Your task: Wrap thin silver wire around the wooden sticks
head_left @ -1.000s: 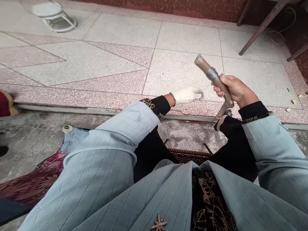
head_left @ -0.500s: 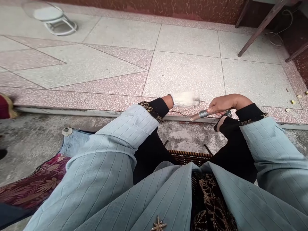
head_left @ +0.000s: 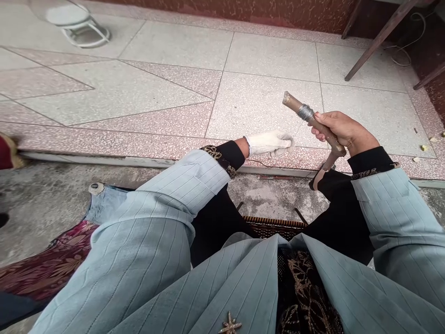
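With my right hand, which is bare, I hold the stick right of the frame's centre; my fingers are closed around it, with the thumb on top. The stick is tilted, its cut end toward the upper left and its bent end toward the lower right. Grey wire is wound around it, just beside my thumb. My left hand, in a white glove, is near the centre, apart from the stick. Its fingers are bent, but I cannot tell if they pinch something. A white stool stands at the upper left.
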{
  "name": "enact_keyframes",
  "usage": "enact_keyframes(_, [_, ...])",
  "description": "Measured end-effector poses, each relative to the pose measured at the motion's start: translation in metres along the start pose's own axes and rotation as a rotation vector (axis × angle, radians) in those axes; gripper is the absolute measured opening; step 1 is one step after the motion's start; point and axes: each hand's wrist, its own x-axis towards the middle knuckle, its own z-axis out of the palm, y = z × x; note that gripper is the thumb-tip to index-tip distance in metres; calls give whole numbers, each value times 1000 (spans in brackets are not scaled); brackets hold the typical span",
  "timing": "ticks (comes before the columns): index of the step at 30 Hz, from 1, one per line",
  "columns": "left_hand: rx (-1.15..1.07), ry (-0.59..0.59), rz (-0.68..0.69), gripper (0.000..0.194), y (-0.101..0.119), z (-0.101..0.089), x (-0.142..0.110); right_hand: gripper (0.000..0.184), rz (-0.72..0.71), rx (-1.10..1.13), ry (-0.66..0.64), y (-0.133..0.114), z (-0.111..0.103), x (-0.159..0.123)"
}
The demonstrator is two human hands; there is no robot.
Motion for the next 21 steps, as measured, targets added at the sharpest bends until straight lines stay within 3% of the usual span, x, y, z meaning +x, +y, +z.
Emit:
enact_keyframes(7, [66, 79, -63, 20, 6, -3, 4, 37, -62, 100, -200, 0, 6, -4])
enact_keyframes(13, [161, 98, -33, 15, -4, -15, 3, 35, -135, -114, -414, -5, 9, -9])
enact_keyframes(18, [356, -5, -27, 10, -4, -26, -1, 33, 29, -418, -689, -10, 11, -9])
enact_keyframes(21, [433, -13, -56, 10, 2, -22, -2, 34, 172, -575, -729, -4, 15, -2])
